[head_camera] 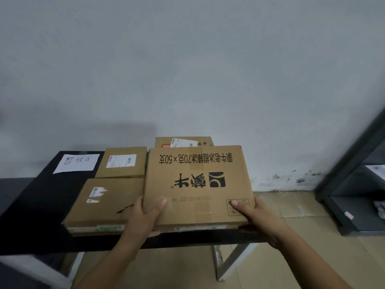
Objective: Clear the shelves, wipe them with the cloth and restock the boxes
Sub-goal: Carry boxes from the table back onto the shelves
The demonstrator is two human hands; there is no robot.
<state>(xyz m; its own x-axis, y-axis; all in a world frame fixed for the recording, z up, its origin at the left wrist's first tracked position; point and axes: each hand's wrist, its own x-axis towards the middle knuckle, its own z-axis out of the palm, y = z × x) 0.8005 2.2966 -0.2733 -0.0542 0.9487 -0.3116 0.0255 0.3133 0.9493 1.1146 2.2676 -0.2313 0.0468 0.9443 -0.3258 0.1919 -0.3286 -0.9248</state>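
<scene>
Left hand [145, 213] and right hand [253, 215] grip the printed box [198, 184], thumbs on top, fingers [153, 234] apparently curled underneath.

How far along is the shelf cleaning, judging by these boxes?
Likely done: a torn box, a labelled box and a rear box lie on the black table, off the shelf unit. In hand: the left hand and right hand grip a printed box at the table's near edge. Left: wiping, as no cloth is in view, then restocking.
</scene>
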